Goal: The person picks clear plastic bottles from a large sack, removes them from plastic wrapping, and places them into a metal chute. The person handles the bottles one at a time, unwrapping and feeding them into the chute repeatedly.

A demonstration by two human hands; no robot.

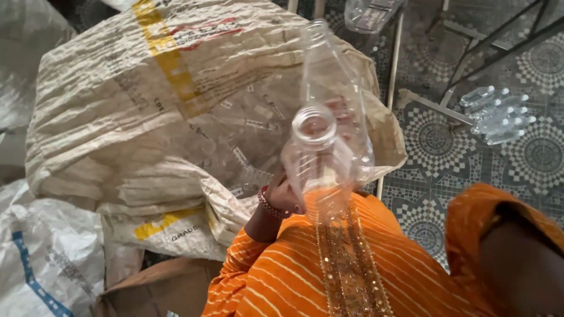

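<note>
A big tan sack [176, 94] lies open, with see-through scraps inside it. A white sack [41, 252] sits low on the left. On the tiled floor [435, 147], far off to the right, lie a few clear bottles [496, 114]. Close to the camera, two clear bottles [329, 117] stand up over the tan sack, open mouths up. The left hand [285, 194] holds them at the bottom, fingers curled tight around them. Its wrist bends up and wears a red bangle [268, 204]. The right arm [517, 258] is bent at the side; its hand is hidden
</note>
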